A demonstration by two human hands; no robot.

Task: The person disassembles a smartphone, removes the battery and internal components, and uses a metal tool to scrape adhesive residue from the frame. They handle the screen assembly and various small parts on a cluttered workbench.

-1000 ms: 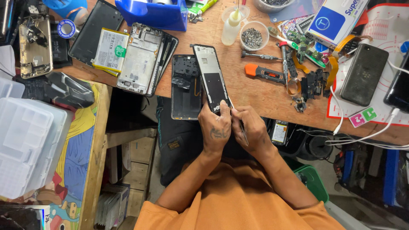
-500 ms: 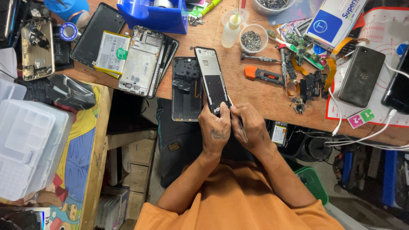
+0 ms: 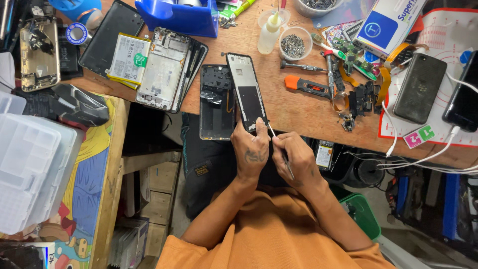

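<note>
Head view: near the middle of the frame the left hand (image 3: 251,152) grips the lower end of a phone frame (image 3: 246,92) — a slim dark panel tilted up over the wooden bench (image 3: 298,107). The right hand (image 3: 297,158) pinches a thin tool (image 3: 280,152), its tip at the frame's bottom corner. Since a second ago, hands, frame and tool have barely shifted, so the work at that corner looks ongoing. An opened phone (image 3: 216,102) lies just left of it.
</note>
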